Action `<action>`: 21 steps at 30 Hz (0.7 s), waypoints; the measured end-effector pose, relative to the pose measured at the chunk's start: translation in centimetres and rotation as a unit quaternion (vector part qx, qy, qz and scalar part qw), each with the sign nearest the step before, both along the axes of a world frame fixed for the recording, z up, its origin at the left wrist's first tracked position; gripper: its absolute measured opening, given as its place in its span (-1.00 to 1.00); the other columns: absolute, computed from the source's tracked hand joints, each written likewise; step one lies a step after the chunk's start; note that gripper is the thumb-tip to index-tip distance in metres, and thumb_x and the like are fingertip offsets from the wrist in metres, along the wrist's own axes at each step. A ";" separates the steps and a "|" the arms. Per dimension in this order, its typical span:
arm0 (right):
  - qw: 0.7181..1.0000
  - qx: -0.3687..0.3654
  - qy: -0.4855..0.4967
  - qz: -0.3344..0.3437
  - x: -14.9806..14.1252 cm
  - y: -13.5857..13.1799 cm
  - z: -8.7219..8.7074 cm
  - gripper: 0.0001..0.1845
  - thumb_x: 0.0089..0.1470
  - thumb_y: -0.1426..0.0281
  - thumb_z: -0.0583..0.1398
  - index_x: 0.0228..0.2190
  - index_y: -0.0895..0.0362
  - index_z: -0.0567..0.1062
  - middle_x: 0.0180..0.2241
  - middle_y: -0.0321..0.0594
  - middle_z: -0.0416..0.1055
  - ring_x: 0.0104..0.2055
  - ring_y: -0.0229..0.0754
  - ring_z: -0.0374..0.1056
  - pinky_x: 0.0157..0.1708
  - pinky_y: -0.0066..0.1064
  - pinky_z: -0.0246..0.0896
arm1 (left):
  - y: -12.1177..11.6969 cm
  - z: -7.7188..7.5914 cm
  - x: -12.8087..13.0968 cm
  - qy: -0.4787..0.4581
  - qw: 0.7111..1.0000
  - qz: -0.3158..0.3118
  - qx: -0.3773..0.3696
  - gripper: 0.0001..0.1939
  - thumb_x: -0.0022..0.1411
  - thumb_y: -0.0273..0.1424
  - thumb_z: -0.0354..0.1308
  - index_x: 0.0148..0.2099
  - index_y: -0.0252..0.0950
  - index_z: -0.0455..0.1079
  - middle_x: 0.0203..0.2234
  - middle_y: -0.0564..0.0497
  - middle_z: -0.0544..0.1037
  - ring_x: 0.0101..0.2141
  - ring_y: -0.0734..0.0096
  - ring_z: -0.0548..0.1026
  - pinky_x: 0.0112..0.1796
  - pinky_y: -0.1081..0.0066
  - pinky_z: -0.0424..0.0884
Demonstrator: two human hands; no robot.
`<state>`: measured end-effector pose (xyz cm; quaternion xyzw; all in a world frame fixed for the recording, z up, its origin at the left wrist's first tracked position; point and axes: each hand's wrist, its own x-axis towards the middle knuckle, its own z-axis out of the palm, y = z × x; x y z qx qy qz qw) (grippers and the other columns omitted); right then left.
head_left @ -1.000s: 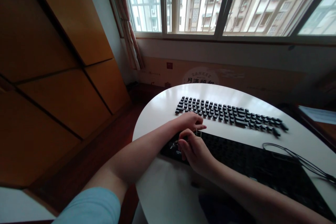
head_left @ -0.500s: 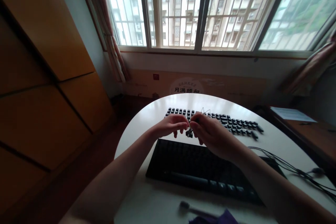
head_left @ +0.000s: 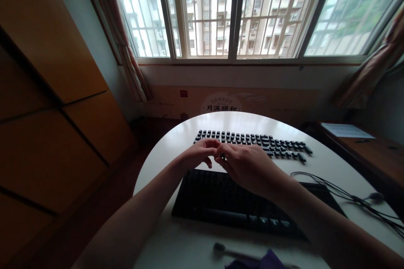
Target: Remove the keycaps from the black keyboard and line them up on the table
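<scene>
Above the far edge of the black keyboard (head_left: 217,212), my left hand (head_left: 200,154) and my right hand (head_left: 244,162) meet at the fingertips. A small dark keycap (head_left: 223,157) shows only partly between them. The left thumb and forefinger are pinched together at it. My right hand is closed, its back turned up; the thin wire keycap puller it held half a second ago is hidden behind its fingers. Beyond both hands, rows of loose black keycaps (head_left: 248,138) lie on the white table.
Black cables (head_left: 341,193) curl at the table's right side. In front of the keyboard lie a brush (head_left: 233,253) and a purple cloth (head_left: 268,260). The round white table (head_left: 158,168) stands before a barred window. A wooden desk (head_left: 378,155) with a paper sheet is at right.
My hands have come together at the fingertips. The right hand has turned, so the puller's wire loops no longer show, and the keycap that hung below it is now mostly covered by fingers.
</scene>
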<state>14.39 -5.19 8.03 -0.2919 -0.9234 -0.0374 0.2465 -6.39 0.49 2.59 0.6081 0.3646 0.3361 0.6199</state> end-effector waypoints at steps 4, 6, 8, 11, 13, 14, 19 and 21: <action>0.999 0.024 -0.004 -0.037 0.6 -0.3 1.0 -0.80 0.33 0.34 0.03 -0.25 0.14 0.42 -0.40 -0.18 0.54 -0.44 -0.18 0.43 -0.50 -0.40 -0.05 | 0.5 0.3 -1.0 -0.046 0.997 0.068 -0.006 -0.65 -0.01 -0.33 0.35 -0.16 -0.33 0.40 -0.45 0.07 0.46 -0.52 0.54 0.42 -0.63 0.60 0.36; 0.997 0.031 -0.004 -0.068 1.2 -0.2 1.7 -0.80 0.32 0.34 0.04 -0.30 0.13 0.41 -0.44 -0.21 0.52 -0.48 -0.19 0.40 -0.51 -0.40 -0.08 | 0.7 0.8 -1.9 -0.080 0.989 0.123 0.021 -0.64 0.01 -0.33 0.32 -0.12 -0.29 0.39 -0.42 0.08 0.44 -0.51 0.54 0.41 -0.65 0.61 0.35; 0.995 0.032 -0.007 -0.096 1.8 0.0 2.2 -0.81 0.30 0.33 0.06 -0.32 0.12 0.40 -0.46 -0.23 0.52 -0.50 -0.18 0.39 -0.52 -0.40 -0.12 | 1.0 1.3 -3.0 -0.099 0.978 0.176 0.053 -0.59 0.04 -0.33 0.26 -0.03 -0.27 0.38 -0.40 0.07 0.41 -0.52 0.56 0.39 -0.67 0.61 0.33; 0.992 0.027 -0.010 -0.123 2.4 0.4 2.6 -0.82 0.29 0.30 0.07 -0.31 0.11 0.40 -0.48 -0.23 0.52 -0.52 -0.17 0.39 -0.53 -0.40 -0.15 | 1.6 1.8 -4.5 -0.060 0.963 0.240 0.108 -0.58 0.07 -0.33 0.15 0.01 -0.29 0.38 -0.39 0.06 0.36 -0.55 0.58 0.36 -0.69 0.61 0.31; 0.992 0.023 -0.011 -0.125 2.5 0.5 2.6 -0.81 0.28 0.28 0.08 -0.31 0.10 0.40 -0.49 -0.23 0.52 -0.53 -0.16 0.39 -0.53 -0.40 -0.15 | 1.9 1.7 -5.2 -0.012 0.955 0.261 0.138 -0.63 0.11 -0.28 0.11 -0.03 -0.31 0.38 -0.40 0.07 0.33 -0.55 0.58 0.35 -0.69 0.61 0.31; 0.992 0.022 -0.010 -0.123 2.6 0.6 2.6 -0.80 0.28 0.27 0.08 -0.31 0.10 0.40 -0.49 -0.24 0.52 -0.53 -0.16 0.39 -0.53 -0.40 -0.14 | 2.1 1.6 -5.4 0.010 0.953 0.264 0.150 -0.64 0.13 -0.25 0.11 -0.06 -0.32 0.38 -0.41 0.07 0.33 -0.55 0.58 0.35 -0.68 0.60 0.32; 0.993 0.012 -0.012 -0.117 2.6 0.8 2.4 -0.79 0.28 0.25 0.08 -0.30 0.10 0.42 -0.51 -0.23 0.52 -0.53 -0.17 0.38 -0.51 -0.40 -0.10 | 2.5 0.8 -6.5 0.114 0.944 0.242 0.192 -0.61 0.06 -0.20 0.27 -0.12 -0.34 0.43 -0.44 0.05 0.41 -0.54 0.52 0.40 -0.64 0.53 0.38; 0.993 0.006 -0.015 -0.119 2.6 1.0 2.4 -0.78 0.28 0.24 0.08 -0.30 0.09 0.42 -0.51 -0.23 0.52 -0.52 -0.16 0.39 -0.51 -0.40 -0.09 | 2.5 0.7 -6.9 0.191 0.926 0.226 0.233 -0.61 0.04 -0.24 0.31 -0.11 -0.33 0.45 -0.42 0.03 0.48 -0.50 0.46 0.44 -0.57 0.49 0.42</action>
